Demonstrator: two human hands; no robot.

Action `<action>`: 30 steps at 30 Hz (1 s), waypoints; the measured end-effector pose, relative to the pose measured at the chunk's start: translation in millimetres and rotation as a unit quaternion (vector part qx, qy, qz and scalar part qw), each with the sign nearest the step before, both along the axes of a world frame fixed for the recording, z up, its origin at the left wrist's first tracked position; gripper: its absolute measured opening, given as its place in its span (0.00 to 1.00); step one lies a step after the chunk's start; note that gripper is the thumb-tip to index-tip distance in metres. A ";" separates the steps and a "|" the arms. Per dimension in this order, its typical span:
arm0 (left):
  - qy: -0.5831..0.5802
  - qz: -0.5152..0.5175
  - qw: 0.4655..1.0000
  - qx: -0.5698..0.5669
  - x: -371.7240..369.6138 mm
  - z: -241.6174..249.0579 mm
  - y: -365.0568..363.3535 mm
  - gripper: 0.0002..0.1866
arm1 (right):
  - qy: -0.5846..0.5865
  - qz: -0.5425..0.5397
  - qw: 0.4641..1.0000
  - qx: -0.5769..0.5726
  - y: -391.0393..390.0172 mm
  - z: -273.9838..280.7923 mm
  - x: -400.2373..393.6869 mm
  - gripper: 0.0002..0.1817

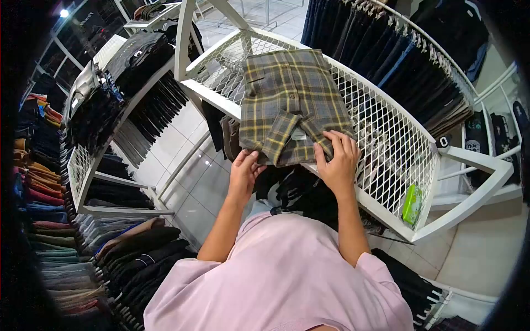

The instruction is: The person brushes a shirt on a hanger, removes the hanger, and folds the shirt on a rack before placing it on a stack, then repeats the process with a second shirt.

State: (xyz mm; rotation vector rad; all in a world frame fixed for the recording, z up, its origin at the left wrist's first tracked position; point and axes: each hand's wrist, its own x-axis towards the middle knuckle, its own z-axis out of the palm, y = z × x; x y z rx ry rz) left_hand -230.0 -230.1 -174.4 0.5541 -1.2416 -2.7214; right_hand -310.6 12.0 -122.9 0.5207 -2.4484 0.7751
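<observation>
A folded grey and yellow plaid shirt (292, 99) lies on the white mesh shelf (381, 149), its collar towards me. At the shirt's near left corner, my left hand (244, 168) has its thumb and fingers closed on the edge. My right hand (338, 157) rests on the near right part beside the collar, thumb and fingers apart, fingertips touching the fabric. A pale label shows inside the collar.
A green packet (412, 204) lies at the shelf's right end. Dark trousers (381, 60) hang on a curved rail behind. Folded dark clothes (138, 55) lie on a rack at the left, and hanging garments (138, 265) fill the lower left.
</observation>
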 end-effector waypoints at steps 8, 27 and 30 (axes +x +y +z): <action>0.061 0.102 0.953 -0.279 6.4 -7.6 12.8 0.11 | 0.012 0.004 1.000 -0.003 1.9 -1.3 2.3 0.18; -0.015 -0.096 0.989 0.107 -15.5 76.7 9.0 0.07 | -0.481 0.139 0.819 -0.279 -9.3 24.1 92.4 0.24; -0.005 -0.130 0.990 0.053 -11.2 78.4 23.2 0.12 | -0.529 0.184 0.655 -0.507 -24.9 5.4 84.1 0.24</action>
